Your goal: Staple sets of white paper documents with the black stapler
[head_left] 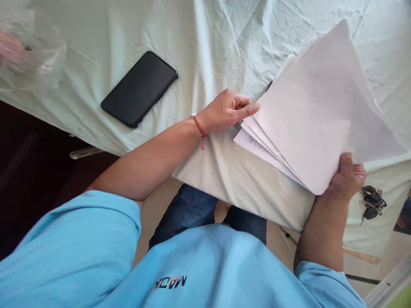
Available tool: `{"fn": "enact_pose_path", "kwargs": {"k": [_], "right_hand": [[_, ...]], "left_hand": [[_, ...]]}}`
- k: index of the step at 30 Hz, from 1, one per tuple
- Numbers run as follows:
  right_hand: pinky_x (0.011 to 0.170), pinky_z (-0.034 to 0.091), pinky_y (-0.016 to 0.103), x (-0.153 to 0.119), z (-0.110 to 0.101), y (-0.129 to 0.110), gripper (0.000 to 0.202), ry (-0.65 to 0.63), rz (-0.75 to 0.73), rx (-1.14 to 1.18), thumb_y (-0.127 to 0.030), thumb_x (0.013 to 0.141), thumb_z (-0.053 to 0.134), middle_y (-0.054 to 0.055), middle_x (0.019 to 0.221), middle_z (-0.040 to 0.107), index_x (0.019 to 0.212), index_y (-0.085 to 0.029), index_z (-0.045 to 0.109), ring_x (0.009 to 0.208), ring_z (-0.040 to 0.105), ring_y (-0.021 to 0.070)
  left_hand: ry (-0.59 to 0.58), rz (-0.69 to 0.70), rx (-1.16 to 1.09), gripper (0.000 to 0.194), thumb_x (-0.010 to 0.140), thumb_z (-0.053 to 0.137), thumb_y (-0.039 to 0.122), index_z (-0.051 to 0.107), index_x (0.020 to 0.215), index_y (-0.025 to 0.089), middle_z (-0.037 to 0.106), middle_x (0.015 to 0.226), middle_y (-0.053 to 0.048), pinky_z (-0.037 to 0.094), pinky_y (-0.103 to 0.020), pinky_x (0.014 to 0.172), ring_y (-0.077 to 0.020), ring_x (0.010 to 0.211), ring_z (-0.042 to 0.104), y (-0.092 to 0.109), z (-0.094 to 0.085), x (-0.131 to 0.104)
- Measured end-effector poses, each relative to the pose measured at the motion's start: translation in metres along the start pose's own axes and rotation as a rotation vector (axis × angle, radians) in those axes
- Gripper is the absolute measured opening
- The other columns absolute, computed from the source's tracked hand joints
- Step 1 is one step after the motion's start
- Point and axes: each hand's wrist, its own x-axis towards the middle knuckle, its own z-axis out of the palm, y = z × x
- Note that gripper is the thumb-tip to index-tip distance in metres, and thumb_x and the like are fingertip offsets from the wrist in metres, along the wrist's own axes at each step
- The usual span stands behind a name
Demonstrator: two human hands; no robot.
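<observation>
Several white paper sheets (314, 102) are held up at the right, over the cloth-covered table, fanned apart at their lower left edge. Printed text shows on one of the lower sheets. My left hand (229, 109), with a red string bracelet at the wrist, pinches the sheets' left corner between thumb and fingers. At their lower right edge my right hand (346, 177) grips the stack, thumb on top and the other fingers mostly hidden. A small dark object, too covered to make out, shows behind the papers' left edge.
A black phone (139, 89) lies on the pale green cloth (199, 51) at the left. Clear plastic with something pink inside (28, 51) is at the far upper left. A bunch of keys (373, 201) rests right of my right hand. The table's front edge runs before my body.
</observation>
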Motion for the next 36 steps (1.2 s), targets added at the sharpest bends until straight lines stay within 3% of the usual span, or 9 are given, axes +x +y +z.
{"fn": "enact_pose_path", "kwargs": {"k": [3,6,11,14,17,22,29,36], "right_hand": [[0.136,0.065,0.045,-0.005,0.003,-0.005,0.063,-0.011,-0.003,-0.009,-0.067,0.062,0.117,0.002,0.098,0.088,0.092,-0.024,0.083,0.127,0.087,0.0277],[0.134,0.067,0.046,-0.005,0.003,-0.005,0.062,-0.015,0.005,-0.014,-0.066,0.06,0.117,0.001,0.098,0.087,0.089,-0.024,0.081,0.125,0.087,0.0267],[0.135,0.066,0.046,-0.001,0.002,-0.003,0.061,-0.009,0.018,-0.022,-0.063,0.059,0.116,0.001,0.094,0.085,0.088,-0.023,0.081,0.122,0.087,0.0277],[0.138,0.063,0.047,-0.004,0.003,-0.006,0.055,-0.016,0.013,-0.001,-0.061,0.065,0.114,0.002,0.101,0.088,0.091,-0.024,0.081,0.127,0.087,0.0278],[0.143,0.059,0.046,-0.006,0.004,-0.008,0.053,-0.04,0.0,0.023,-0.062,0.069,0.112,0.003,0.104,0.089,0.092,-0.025,0.082,0.133,0.087,0.0284],[0.149,0.054,0.048,0.001,0.0,-0.004,0.048,-0.061,-0.026,0.064,-0.059,0.074,0.109,0.003,0.111,0.092,0.097,-0.025,0.084,0.143,0.085,0.0296],[0.145,0.061,0.057,0.013,-0.008,0.008,0.038,-0.076,-0.062,0.072,-0.055,0.082,0.102,0.009,0.129,0.093,0.098,-0.024,0.084,0.158,0.079,0.0348],[0.143,0.063,0.059,0.016,-0.01,0.011,0.034,-0.029,-0.029,0.089,-0.05,0.082,0.101,0.009,0.129,0.093,0.095,-0.023,0.083,0.157,0.08,0.0363]], "left_hand": [[0.002,-0.006,0.023,0.055,0.106,0.088,0.061,0.06,0.077,0.023,0.05,0.071,0.001,0.039,-0.034,0.07,-0.015,0.077,0.049,0.001,-0.001,0.001],[0.016,-0.005,0.066,0.053,0.106,0.087,0.049,0.055,0.073,0.023,0.047,0.071,0.002,0.04,-0.034,0.073,-0.0147,0.079,0.048,0.001,-0.001,0.001],[0.033,-0.021,0.051,0.058,0.11,0.085,0.054,0.053,0.073,0.022,0.046,0.071,0.002,0.042,-0.032,0.073,-0.0128,0.079,0.05,-0.002,-0.001,0.0],[-0.011,-0.022,0.012,0.053,0.103,0.096,0.053,0.061,0.077,0.021,0.054,0.071,0.002,0.044,-0.03,0.069,-0.0135,0.077,0.057,-0.003,-0.001,0.001],[-0.1,0.001,-0.016,0.039,0.089,0.106,0.037,0.071,0.083,0.021,0.066,0.076,0.003,0.05,-0.029,0.07,-0.0156,0.079,0.066,-0.001,-0.002,0.002],[-0.197,-0.013,0.028,0.025,0.084,0.097,0.018,0.072,0.081,0.02,0.065,0.072,0.005,0.055,-0.03,0.078,-0.0159,0.081,0.071,0.004,-0.006,0.003],[-0.16,-0.038,0.111,0.027,0.093,0.085,0.024,0.066,0.075,0.02,0.059,0.07,0.004,0.045,-0.031,0.076,-0.0136,0.076,0.058,0.006,-0.006,0.001],[-0.126,-0.002,0.149,0.039,0.101,0.086,0.036,0.062,0.073,0.021,0.051,0.064,0.004,0.043,-0.031,0.075,-0.0135,0.073,0.052,0.005,-0.005,0.001]]}}
